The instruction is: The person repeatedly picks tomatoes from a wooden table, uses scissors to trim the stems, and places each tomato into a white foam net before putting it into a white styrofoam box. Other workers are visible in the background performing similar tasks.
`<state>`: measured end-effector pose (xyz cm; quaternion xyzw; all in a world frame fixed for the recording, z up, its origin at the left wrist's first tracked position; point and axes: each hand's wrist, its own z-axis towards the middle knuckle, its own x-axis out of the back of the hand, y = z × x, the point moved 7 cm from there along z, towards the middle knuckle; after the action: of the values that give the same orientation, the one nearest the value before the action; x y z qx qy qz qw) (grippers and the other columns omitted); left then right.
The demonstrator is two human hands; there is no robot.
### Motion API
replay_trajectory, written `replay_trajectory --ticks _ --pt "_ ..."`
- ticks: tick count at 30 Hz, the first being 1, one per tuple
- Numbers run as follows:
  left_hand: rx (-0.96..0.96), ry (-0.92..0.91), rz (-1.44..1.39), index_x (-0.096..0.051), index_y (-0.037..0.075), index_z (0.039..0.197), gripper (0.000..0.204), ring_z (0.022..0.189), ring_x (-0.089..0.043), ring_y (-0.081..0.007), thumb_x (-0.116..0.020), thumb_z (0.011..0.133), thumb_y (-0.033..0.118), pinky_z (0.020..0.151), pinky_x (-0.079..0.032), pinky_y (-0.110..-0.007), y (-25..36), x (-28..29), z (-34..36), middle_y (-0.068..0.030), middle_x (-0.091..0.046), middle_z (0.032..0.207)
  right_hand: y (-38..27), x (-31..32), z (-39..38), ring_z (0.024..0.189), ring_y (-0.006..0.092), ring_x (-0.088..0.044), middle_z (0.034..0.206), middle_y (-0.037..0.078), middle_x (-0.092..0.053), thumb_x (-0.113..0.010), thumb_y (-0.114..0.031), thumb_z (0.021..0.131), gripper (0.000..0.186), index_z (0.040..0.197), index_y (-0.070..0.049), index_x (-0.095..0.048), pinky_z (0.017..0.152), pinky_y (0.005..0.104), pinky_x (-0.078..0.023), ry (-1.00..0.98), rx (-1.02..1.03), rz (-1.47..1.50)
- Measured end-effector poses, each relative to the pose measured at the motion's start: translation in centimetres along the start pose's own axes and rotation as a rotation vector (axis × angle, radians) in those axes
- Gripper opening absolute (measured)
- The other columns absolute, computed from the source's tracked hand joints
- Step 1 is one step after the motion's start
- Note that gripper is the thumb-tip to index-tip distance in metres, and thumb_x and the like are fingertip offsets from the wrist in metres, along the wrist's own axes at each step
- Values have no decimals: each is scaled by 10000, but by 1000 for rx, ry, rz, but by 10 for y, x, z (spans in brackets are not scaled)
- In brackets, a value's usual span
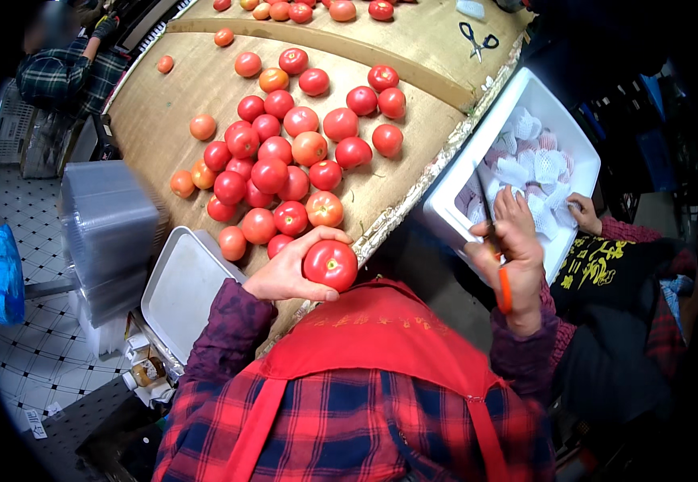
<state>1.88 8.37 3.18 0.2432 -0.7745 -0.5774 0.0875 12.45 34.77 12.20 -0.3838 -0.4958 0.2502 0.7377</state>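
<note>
My left hand [280, 273] is closed around a red tomato [330, 265], its stem end facing up, beside the near edge of the wooden table. To the right, my right hand [519, 269] grips scissors [504, 289] with an orange handle, the dark narrow blades pointing up. It hovers by the near side of a white bin [455, 223] holding things in white foam nets [548, 165]. Many loose tomatoes [270, 175], red to orange, lie on the wooden table [413, 173] ahead of my left hand.
At right, a co-worker's hand [584, 214] touches the bin's contents; fingers [513, 207] behind my right hand seem theirs too. Stacked clear plastic boxes [112, 233] and a pale tray [184, 293] stand left. Other scissors [477, 42] lie beyond a wooden divider [325, 56]. Another person [64, 76] is far left.
</note>
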Motion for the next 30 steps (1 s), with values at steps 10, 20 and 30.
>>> replay_trajectory --ticks 10,20,30 --pt "-64 -2 -155 -487 96 1276 662 1156 -511 -161 -801 708 227 993 -420 -320 -7 2 -2 -52 -517 1226 54 -63 -25 583 35 -474 630 4 -569 -769 -123 791 226 938 14 -664 530 216 -409 -246 -357 141" --pt "-39 -4 -295 -489 68 1257 495 1174 -512 -170 -661 844 282 1000 -406 -312 -14 3 -2 -78 -527 1257 62 -88 -30 652 330 -649 718 178 -641 -767 -274 782 343 991 -24 -659 599 365 -495 -384 -320 -31" --pt "87 -64 -354 -519 11 1130 646 1009 -564 -112 -480 916 620 880 -459 -273 -30 0 -2 -67 -579 1069 -7 -74 -22 581 231 -586 689 50 -573 -782 -295 726 343 1001 -114 -685 516 322 -448 -581 176 -10"
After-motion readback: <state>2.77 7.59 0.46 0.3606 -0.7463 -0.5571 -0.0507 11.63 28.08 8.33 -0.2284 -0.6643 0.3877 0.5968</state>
